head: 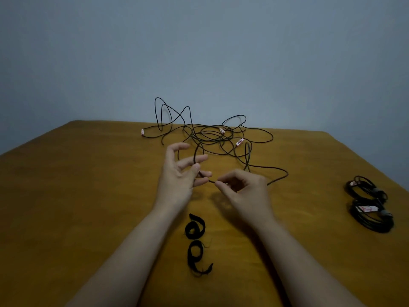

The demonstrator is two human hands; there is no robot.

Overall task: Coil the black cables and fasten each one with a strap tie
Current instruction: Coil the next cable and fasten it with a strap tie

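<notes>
A tangle of loose black cables (208,136) with white-and-red labelled ends lies at the far middle of the wooden table (77,196). One strand runs from the tangle to my hands. My left hand (179,173) holds a small loop of it under the thumb, the other fingers spread. My right hand (241,187) pinches the same cable just to the right, between thumb and forefinger. Two black strap ties (195,242), curled into loops, lie on the table between my forearms. Two coiled, tied cables (368,204) rest at the right edge.
A plain grey-blue wall rises behind the table's far edge. Bare tabletop stretches to the left of my left arm. The cable tangle stands up in loops against the wall at the back.
</notes>
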